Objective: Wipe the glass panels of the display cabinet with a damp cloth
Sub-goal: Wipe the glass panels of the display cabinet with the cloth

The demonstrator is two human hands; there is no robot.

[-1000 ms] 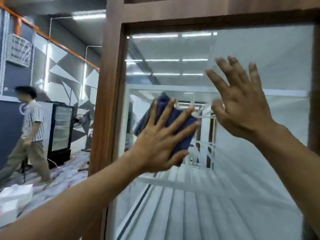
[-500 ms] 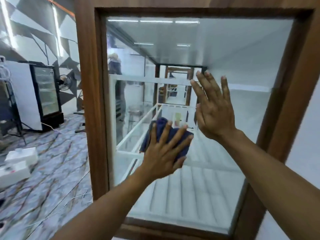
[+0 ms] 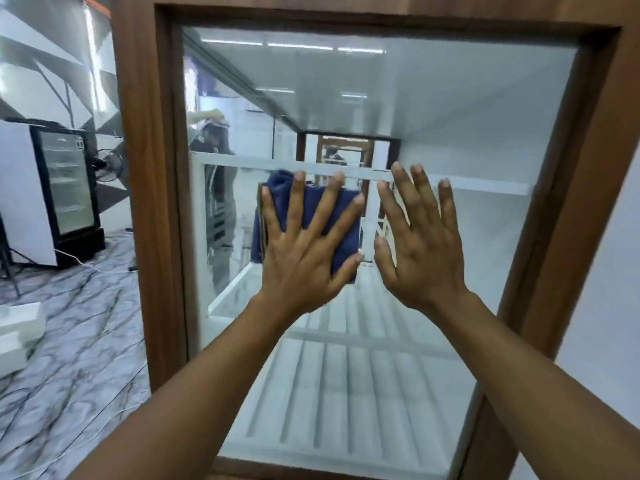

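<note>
A glass panel [image 3: 467,140] set in a brown wooden frame [image 3: 149,202] fills the view. My left hand [image 3: 304,251] presses a folded dark blue cloth [image 3: 313,202] flat against the glass near the panel's middle, fingers spread and straight. Just right of it, my right hand [image 3: 419,244] lies flat on the bare glass with fingers spread, holding nothing. The two hands sit almost side by side. White shelves and slats show through the glass behind them.
A black glass-door fridge [image 3: 65,188] and a fan [image 3: 109,164] stand at the left on a marbled floor [image 3: 69,341] crossed by cables. White boxes [image 3: 17,327] lie at the far left. A person's reflection [image 3: 214,188] shows in the glass.
The view has dropped and pulled back, so the whole panel shows. My left hand slid the cloth down, then back up and right across the glass. My right hand stayed flat beside it.
</note>
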